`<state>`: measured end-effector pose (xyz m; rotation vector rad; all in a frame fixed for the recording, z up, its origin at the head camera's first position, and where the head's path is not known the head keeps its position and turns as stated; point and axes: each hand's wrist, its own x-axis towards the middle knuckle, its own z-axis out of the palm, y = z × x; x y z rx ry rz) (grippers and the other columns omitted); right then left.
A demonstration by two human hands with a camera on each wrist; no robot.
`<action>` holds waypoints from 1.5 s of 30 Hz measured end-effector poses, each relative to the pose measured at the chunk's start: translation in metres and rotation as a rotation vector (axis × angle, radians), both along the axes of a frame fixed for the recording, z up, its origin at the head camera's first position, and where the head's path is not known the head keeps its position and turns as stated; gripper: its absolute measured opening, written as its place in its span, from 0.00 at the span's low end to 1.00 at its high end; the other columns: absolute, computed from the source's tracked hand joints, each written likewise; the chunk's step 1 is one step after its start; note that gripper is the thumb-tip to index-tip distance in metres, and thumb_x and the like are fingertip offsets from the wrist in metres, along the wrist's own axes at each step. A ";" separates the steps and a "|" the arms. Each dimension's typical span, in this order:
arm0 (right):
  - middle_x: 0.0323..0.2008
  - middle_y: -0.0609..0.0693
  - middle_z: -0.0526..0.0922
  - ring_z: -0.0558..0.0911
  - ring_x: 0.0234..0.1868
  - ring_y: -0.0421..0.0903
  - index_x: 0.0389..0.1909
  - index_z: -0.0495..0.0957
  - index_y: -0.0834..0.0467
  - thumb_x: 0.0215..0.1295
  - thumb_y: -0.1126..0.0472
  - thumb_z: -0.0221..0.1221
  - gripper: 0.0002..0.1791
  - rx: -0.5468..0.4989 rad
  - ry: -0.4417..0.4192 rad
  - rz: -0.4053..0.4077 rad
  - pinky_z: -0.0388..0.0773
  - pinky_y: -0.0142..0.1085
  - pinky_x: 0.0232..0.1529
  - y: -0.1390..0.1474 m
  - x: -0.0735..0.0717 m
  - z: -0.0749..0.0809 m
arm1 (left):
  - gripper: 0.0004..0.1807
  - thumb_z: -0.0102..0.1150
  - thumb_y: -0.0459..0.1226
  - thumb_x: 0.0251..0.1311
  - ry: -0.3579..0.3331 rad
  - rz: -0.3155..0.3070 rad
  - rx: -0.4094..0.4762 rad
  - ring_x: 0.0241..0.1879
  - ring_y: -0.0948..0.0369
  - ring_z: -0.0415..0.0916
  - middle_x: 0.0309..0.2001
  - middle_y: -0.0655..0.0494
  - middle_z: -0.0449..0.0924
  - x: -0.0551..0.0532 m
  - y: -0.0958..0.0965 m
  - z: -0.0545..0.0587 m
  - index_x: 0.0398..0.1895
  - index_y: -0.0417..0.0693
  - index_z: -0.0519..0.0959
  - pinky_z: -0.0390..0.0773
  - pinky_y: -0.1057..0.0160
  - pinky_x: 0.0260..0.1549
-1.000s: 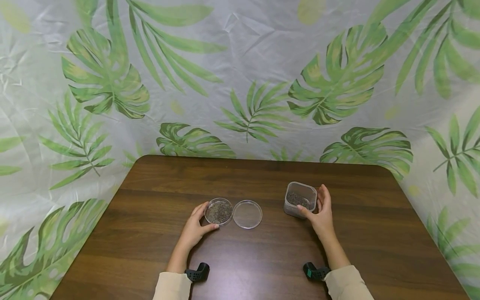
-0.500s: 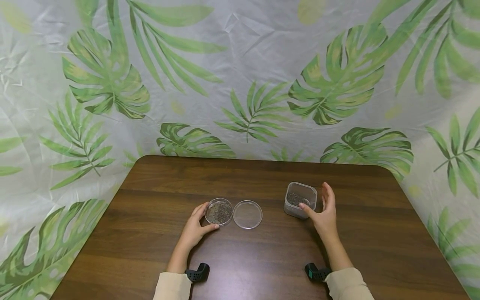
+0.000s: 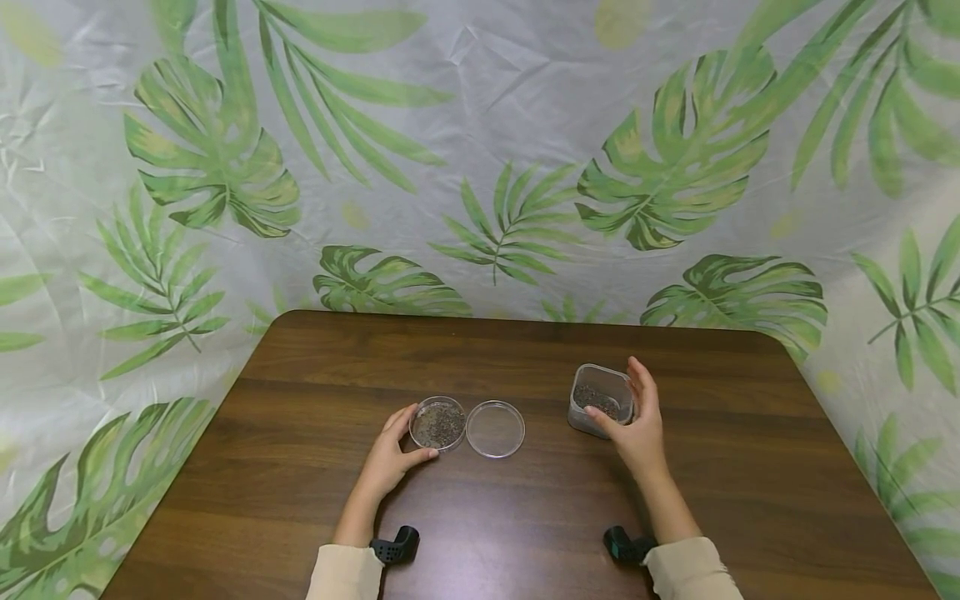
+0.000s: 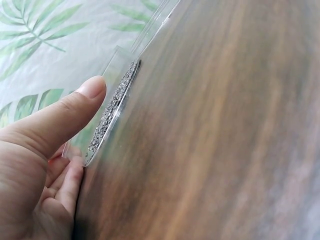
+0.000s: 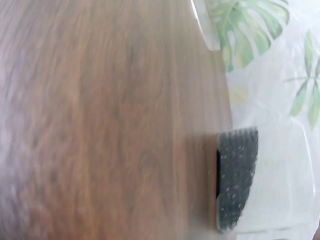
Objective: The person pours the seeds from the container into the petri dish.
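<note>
My left hand point(image 3: 388, 462) holds a clear round petri dish point(image 3: 429, 398) at its left side, thumb at the near edge and fingers behind. Dark grey granules point(image 4: 112, 110) cover the bottom of the dish. To the right, my right hand point(image 3: 641, 437) is spread beside a clear, squarish plastic tub point(image 3: 609, 377), with the thumb overlapping its near side and the other fingers raised by its right wall. A layer of dark granules point(image 5: 237, 175) lies in the tub, which stands upright on the table. In the right wrist view, the hand is almost wholly out of frame.
An open round clear lid point(image 3: 495, 429) lies flat right next to the petri dish, between the two hands. Everything stands on a brown wooden table point(image 3: 495, 508). A leaf-patterned cloth point(image 3: 495, 125) hangs behind the table's far edge.
My right hand first drew slightly away from the tub to the right, then came back left against it. The left hand, the petri dish, the lid and the tub have stayed in place.
</note>
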<state>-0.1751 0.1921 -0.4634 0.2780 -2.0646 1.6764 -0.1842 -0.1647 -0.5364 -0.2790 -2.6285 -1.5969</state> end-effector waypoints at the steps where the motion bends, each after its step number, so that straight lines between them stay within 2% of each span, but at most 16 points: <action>1: 0.65 0.59 0.53 0.53 0.64 0.55 0.65 0.50 0.67 0.40 0.77 0.66 0.50 0.009 0.012 0.012 0.50 0.40 0.63 -0.002 0.000 0.001 | 0.46 0.72 0.39 0.38 0.001 0.000 0.000 0.60 0.51 0.59 0.61 0.44 0.60 0.000 0.000 0.000 0.64 0.39 0.61 0.59 0.53 0.57; 5: 0.63 0.60 0.54 0.54 0.62 0.61 0.64 0.51 0.68 0.37 0.80 0.67 0.51 0.014 0.049 0.060 0.53 0.40 0.62 -0.008 0.001 0.004 | 0.46 0.72 0.39 0.38 0.006 0.003 -0.009 0.59 0.50 0.60 0.61 0.44 0.60 0.001 0.000 0.000 0.64 0.39 0.61 0.59 0.53 0.57; 9: 0.62 0.61 0.57 0.56 0.62 0.61 0.64 0.53 0.68 0.35 0.79 0.68 0.51 0.024 0.046 0.084 0.54 0.41 0.62 -0.016 0.002 0.005 | 0.46 0.72 0.39 0.38 0.009 0.001 -0.016 0.59 0.50 0.60 0.61 0.44 0.60 0.001 0.000 0.001 0.64 0.39 0.61 0.60 0.53 0.57; 17: 0.62 0.66 0.55 0.56 0.62 0.62 0.63 0.51 0.70 0.37 0.76 0.69 0.51 0.140 0.064 0.194 0.54 0.48 0.59 -0.031 0.004 0.005 | 0.46 0.72 0.40 0.39 0.001 0.006 -0.018 0.59 0.50 0.60 0.61 0.44 0.59 0.001 0.000 0.002 0.64 0.40 0.61 0.60 0.52 0.57; 22: 0.63 0.64 0.55 0.56 0.63 0.60 0.64 0.51 0.69 0.39 0.72 0.70 0.50 0.160 0.016 0.251 0.54 0.48 0.60 -0.039 0.005 0.003 | 0.46 0.72 0.40 0.39 0.001 0.005 -0.013 0.60 0.51 0.59 0.61 0.44 0.59 0.001 0.000 0.000 0.64 0.40 0.60 0.59 0.52 0.57; 34: 0.61 0.62 0.60 0.61 0.61 0.59 0.63 0.55 0.66 0.38 0.65 0.72 0.50 0.291 -0.055 0.276 0.57 0.46 0.60 -0.056 0.004 -0.005 | 0.46 0.72 0.39 0.38 0.007 0.008 -0.030 0.59 0.50 0.60 0.61 0.44 0.60 0.000 0.001 0.001 0.64 0.40 0.61 0.60 0.52 0.57; 37: 0.61 0.62 0.60 0.61 0.61 0.59 0.63 0.56 0.66 0.38 0.65 0.72 0.50 0.308 -0.082 0.288 0.57 0.46 0.60 -0.058 0.001 -0.010 | 0.46 0.72 0.39 0.38 0.008 0.009 -0.035 0.59 0.50 0.61 0.61 0.44 0.60 0.001 0.001 0.001 0.64 0.40 0.61 0.60 0.52 0.57; 44: 0.63 0.54 0.60 0.60 0.62 0.54 0.65 0.57 0.54 0.37 0.53 0.73 0.52 0.351 -0.164 0.297 0.56 0.45 0.61 -0.055 -0.016 -0.049 | 0.46 0.72 0.40 0.38 0.011 0.006 -0.030 0.59 0.50 0.61 0.61 0.44 0.60 0.001 0.000 0.000 0.64 0.40 0.61 0.60 0.52 0.57; 45: 0.63 0.54 0.60 0.60 0.62 0.54 0.65 0.56 0.55 0.38 0.53 0.73 0.51 0.358 -0.174 0.303 0.56 0.46 0.61 -0.056 -0.015 -0.046 | 0.46 0.72 0.40 0.38 0.010 0.006 -0.030 0.59 0.50 0.61 0.61 0.44 0.60 0.001 0.000 0.000 0.64 0.40 0.61 0.60 0.52 0.57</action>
